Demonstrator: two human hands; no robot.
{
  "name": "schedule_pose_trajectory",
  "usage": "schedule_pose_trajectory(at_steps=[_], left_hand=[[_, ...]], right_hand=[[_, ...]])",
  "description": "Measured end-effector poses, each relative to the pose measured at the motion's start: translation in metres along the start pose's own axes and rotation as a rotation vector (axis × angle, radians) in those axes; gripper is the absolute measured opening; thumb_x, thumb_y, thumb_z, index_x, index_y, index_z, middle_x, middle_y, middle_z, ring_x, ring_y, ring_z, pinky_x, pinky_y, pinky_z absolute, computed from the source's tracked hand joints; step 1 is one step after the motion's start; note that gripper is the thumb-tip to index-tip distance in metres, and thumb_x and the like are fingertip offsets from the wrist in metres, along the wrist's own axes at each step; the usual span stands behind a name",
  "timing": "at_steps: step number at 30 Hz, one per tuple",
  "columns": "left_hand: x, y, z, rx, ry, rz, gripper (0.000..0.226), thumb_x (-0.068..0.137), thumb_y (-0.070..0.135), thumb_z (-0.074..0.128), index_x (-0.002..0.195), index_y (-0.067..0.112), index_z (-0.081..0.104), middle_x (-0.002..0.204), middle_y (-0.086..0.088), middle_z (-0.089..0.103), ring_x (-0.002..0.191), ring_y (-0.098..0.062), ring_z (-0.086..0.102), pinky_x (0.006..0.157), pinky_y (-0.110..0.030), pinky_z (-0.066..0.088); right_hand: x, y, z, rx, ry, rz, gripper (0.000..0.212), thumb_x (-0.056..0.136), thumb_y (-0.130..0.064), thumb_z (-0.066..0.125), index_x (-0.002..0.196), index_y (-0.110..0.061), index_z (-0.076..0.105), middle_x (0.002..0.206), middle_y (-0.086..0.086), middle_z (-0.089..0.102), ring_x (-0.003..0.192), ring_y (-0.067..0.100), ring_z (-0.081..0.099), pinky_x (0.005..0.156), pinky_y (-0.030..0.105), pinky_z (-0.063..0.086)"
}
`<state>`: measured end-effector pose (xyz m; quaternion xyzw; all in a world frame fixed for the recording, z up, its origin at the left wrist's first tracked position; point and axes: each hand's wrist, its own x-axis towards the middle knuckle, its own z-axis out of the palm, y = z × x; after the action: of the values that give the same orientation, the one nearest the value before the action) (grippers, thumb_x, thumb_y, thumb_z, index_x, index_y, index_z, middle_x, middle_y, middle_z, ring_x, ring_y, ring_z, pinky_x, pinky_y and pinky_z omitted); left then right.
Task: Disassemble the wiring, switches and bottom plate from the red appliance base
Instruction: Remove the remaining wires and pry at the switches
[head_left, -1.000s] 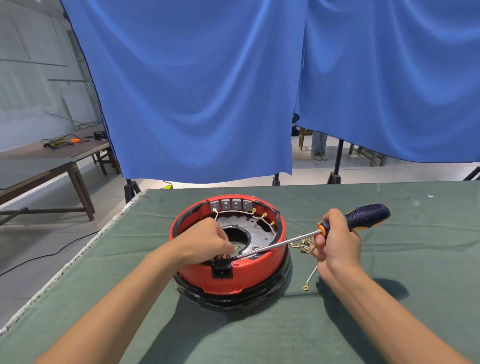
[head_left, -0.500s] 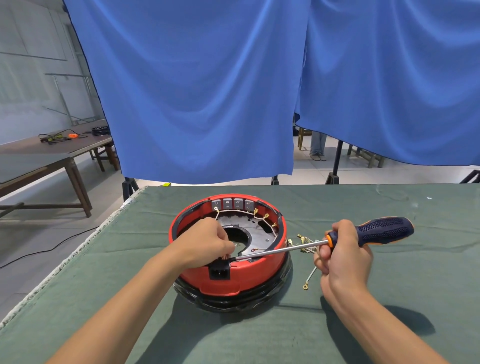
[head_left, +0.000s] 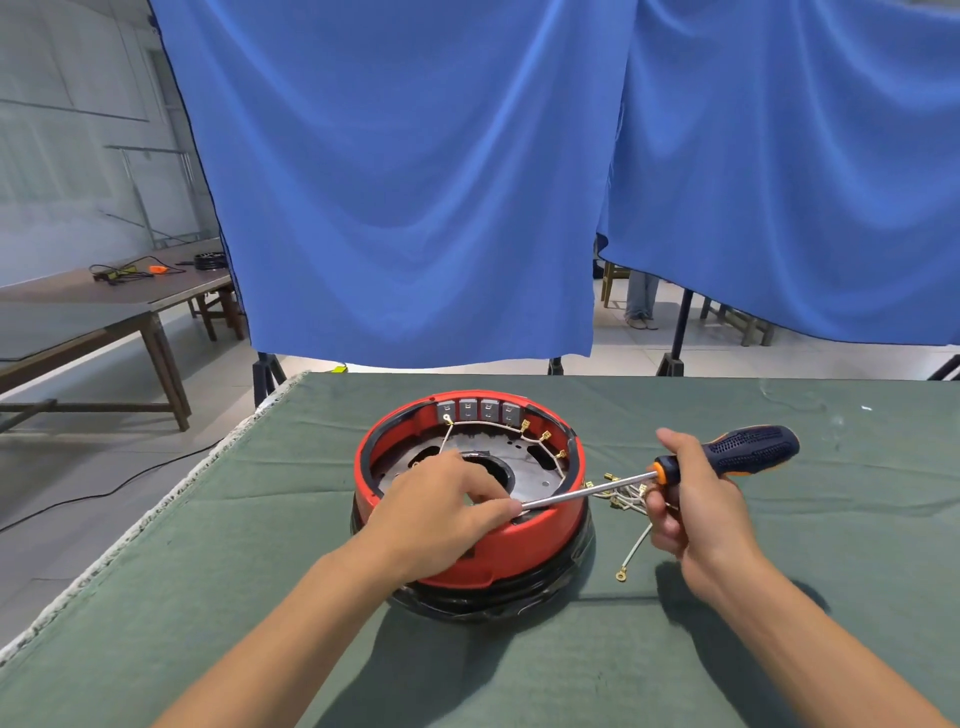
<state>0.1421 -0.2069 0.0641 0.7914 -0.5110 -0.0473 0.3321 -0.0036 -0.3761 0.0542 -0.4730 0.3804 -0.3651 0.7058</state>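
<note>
On green cloth surface, near its left-far part, stands round red plastic appliance base on black ring, open side up. Inside: dark metal bottom plate, row of grey switches at far wall, thin white wiring with brass terminals. Left hand rests on near rim, fingers curled, pinching tip of screwdriver shaft. Right hand grips black-orange screwdriver, fingers closed around handle. Loose bundle of removed wires lies just beside base, right side. Blue curtain hangs behind.

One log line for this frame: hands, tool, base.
left hand: on red base rim | right hand: grips screwdriver | tip: at near rim | loose wires: on table, right
</note>
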Motion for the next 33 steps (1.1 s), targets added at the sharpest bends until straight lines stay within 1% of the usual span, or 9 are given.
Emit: schedule_pose_trajectory(at_steps=[5, 8, 12, 16, 22, 24, 28, 31, 33], left_hand=[[0.004, 0.0, -0.002, -0.072, -0.07, -0.041, 0.027, 0.087, 0.038, 0.065, 0.074, 0.015, 0.073, 0.079, -0.011, 0.068, 0.081, -0.028, 0.061, 0.08, -0.045, 0.05], [0.003, -0.002, -0.004, -0.133, -0.071, -0.023, 0.028, 0.087, 0.032, 0.067, 0.061, 0.021, 0.069, 0.062, -0.008, 0.06, 0.063, -0.027, 0.053, 0.071, -0.043, 0.048], [0.002, -0.003, -0.006, -0.147, -0.082, -0.036, 0.034, 0.088, 0.032, 0.066, 0.054, 0.027, 0.065, 0.053, 0.009, 0.051, 0.056, -0.009, 0.044, 0.065, -0.038, 0.046], [0.002, -0.002, -0.005, -0.134, -0.065, -0.035, 0.032, 0.087, 0.034, 0.067, 0.056, 0.033, 0.067, 0.056, 0.008, 0.058, 0.06, -0.01, 0.05, 0.071, -0.041, 0.049], [0.0, -0.003, -0.006, -0.169, -0.096, -0.022, 0.032, 0.088, 0.033, 0.066, 0.06, 0.017, 0.068, 0.063, -0.008, 0.056, 0.062, -0.013, 0.046, 0.067, -0.041, 0.047], [0.0, -0.003, -0.006, -0.181, -0.104, -0.024, 0.031, 0.089, 0.032, 0.065, 0.068, 0.009, 0.07, 0.062, -0.007, 0.057, 0.061, -0.009, 0.045, 0.061, -0.034, 0.042], [0.002, -0.001, -0.01, -0.215, 0.031, -0.044, 0.02, 0.091, 0.027, 0.06, 0.079, 0.021, 0.074, 0.068, 0.012, 0.066, 0.06, 0.002, 0.053, 0.059, -0.015, 0.038], [0.007, -0.004, -0.015, -0.077, 0.205, -0.084, 0.019, 0.093, 0.021, 0.052, 0.083, 0.021, 0.068, 0.078, 0.012, 0.066, 0.076, -0.005, 0.059, 0.07, -0.024, 0.045], [0.008, -0.007, -0.018, 0.048, 0.247, -0.124, 0.023, 0.09, 0.021, 0.048, 0.076, 0.018, 0.066, 0.066, 0.01, 0.062, 0.068, -0.011, 0.056, 0.068, -0.033, 0.046]], right_hand=[[-0.013, -0.018, -0.027, -0.576, -0.204, 0.105, 0.055, 0.081, -0.057, 0.055, 0.052, -0.012, 0.046, 0.041, 0.007, 0.046, 0.028, 0.015, 0.033, 0.037, 0.015, 0.024], [-0.018, -0.026, -0.036, -0.81, -0.152, -0.313, 0.05, 0.083, -0.033, 0.068, 0.048, -0.01, 0.042, 0.037, 0.005, 0.048, 0.03, 0.014, 0.036, 0.039, 0.02, 0.031], [-0.021, -0.031, -0.033, -1.045, -0.035, -0.938, 0.024, 0.077, -0.033, 0.068, 0.061, -0.023, 0.053, 0.06, -0.013, 0.058, 0.062, 0.008, 0.05, 0.053, 0.028, 0.035], [-0.011, -0.025, -0.025, -1.14, -0.24, -1.071, 0.015, 0.076, -0.016, 0.074, 0.085, -0.025, 0.066, 0.08, -0.02, 0.059, 0.087, 0.01, 0.048, 0.077, 0.029, 0.04], [0.004, -0.019, -0.024, -1.453, -0.408, -1.124, 0.026, 0.084, -0.049, 0.062, 0.1, -0.029, 0.065, 0.094, -0.018, 0.06, 0.096, 0.009, 0.052, 0.096, 0.029, 0.033], [0.011, -0.022, -0.02, -1.55, -0.466, -1.137, 0.029, 0.091, -0.053, 0.049, 0.1, -0.03, 0.064, 0.088, -0.016, 0.053, 0.093, 0.01, 0.054, 0.092, 0.026, 0.033], [0.013, -0.023, -0.023, -1.582, -0.574, -1.181, 0.041, 0.093, -0.053, 0.031, 0.092, -0.027, 0.063, 0.078, -0.011, 0.054, 0.08, 0.013, 0.059, 0.063, 0.028, 0.043], [0.012, -0.022, -0.035, -1.542, -0.573, -1.289, 0.037, 0.093, -0.047, 0.037, 0.085, -0.023, 0.065, 0.071, -0.009, 0.059, 0.065, 0.018, 0.061, 0.048, 0.031, 0.046], [0.015, -0.024, -0.04, -1.574, -0.59, -1.24, 0.048, 0.093, -0.053, 0.026, 0.093, -0.023, 0.063, 0.078, -0.007, 0.06, 0.07, 0.02, 0.061, 0.055, 0.035, 0.047]])
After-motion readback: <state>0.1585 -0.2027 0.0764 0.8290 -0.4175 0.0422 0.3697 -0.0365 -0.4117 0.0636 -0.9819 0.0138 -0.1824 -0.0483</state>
